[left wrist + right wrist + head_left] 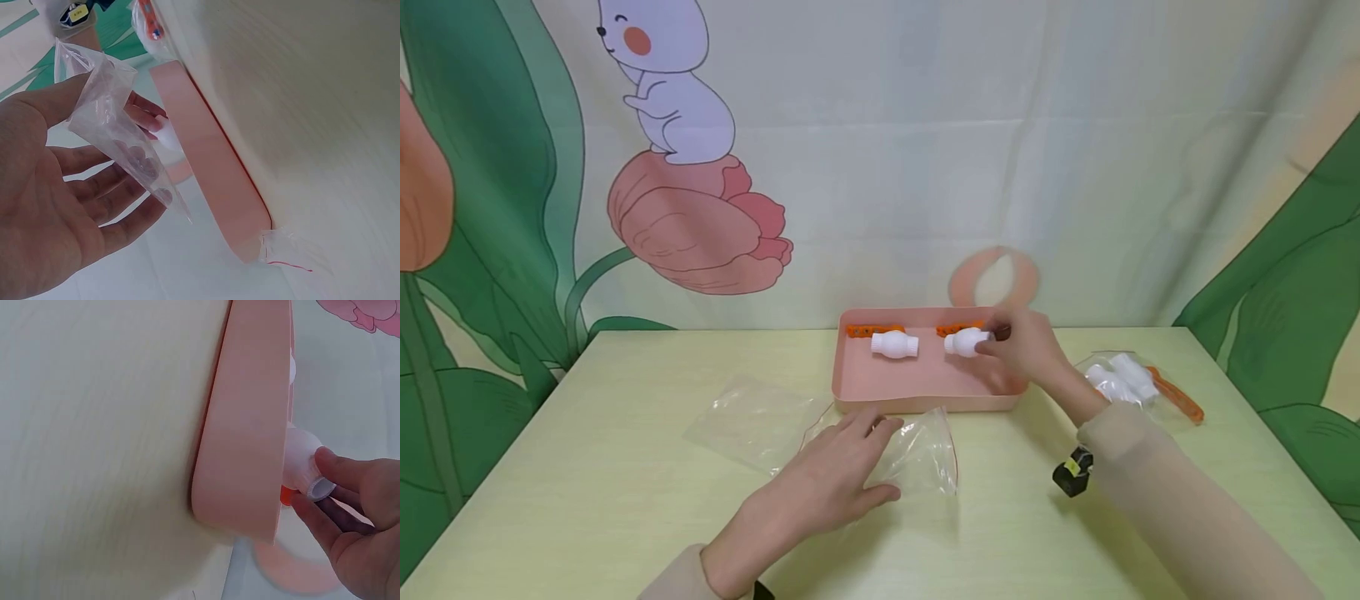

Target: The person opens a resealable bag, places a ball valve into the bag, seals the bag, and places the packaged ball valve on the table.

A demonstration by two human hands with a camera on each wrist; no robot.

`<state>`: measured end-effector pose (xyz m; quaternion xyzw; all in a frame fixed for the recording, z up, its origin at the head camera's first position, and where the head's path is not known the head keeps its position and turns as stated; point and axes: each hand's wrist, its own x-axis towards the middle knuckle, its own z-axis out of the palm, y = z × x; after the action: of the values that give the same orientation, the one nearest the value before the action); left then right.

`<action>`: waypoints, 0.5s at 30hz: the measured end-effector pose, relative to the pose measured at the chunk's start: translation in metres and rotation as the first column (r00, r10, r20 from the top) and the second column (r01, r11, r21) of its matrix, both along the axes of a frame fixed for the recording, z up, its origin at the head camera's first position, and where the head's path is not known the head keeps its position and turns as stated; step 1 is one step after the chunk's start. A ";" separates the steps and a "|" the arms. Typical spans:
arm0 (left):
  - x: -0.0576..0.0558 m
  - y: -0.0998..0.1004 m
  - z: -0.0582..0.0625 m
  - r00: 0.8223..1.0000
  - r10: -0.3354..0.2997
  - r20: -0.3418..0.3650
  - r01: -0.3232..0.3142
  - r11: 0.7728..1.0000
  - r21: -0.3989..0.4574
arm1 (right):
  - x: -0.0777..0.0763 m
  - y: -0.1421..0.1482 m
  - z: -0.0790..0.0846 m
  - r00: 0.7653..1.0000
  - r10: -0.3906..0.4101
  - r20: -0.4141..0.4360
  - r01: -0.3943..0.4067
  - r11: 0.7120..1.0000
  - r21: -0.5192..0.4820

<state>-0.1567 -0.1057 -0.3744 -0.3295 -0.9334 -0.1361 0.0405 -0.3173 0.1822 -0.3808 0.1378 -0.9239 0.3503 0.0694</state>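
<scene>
Inside the pink tray, my right hand pinches a white hollow plastic piece with a bulging middle and narrower ends. The right wrist view shows thumb and fingers around the round open end of this white piece. A matching white piece lies to its left. Behind the two are orange strips with holes, one at left and one partly hidden at right. My left hand, fingers spread and loosely bent, is at a clear zip bag in front of the tray.
Another clear bag lies flat left of the tray. Right of the tray, beside my right forearm, a filled clear bag contains white pieces and an orange strip. A printed curtain hangs behind the table.
</scene>
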 end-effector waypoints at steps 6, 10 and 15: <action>0.000 -0.001 -0.003 1.000 0.005 -0.005 -0.005 1.000 0.000 | 0.004 0.005 -0.001 0.998 -0.055 0.030 0.057 0.996 -0.075; 0.001 -0.002 -0.004 1.000 0.008 -0.003 -0.008 1.000 0.002 | 0.006 0.007 -0.001 0.996 -0.079 0.041 0.083 0.993 -0.090; 0.001 -0.002 -0.004 1.000 0.011 -0.003 -0.011 1.000 -0.001 | 0.007 0.008 0.000 0.995 -0.090 0.035 0.092 0.993 -0.073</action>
<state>-0.1560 -0.1078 -0.3788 -0.3245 -0.9352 -0.1348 0.0425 -0.3100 0.1903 -0.3811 0.0872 -0.9165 0.3829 0.0759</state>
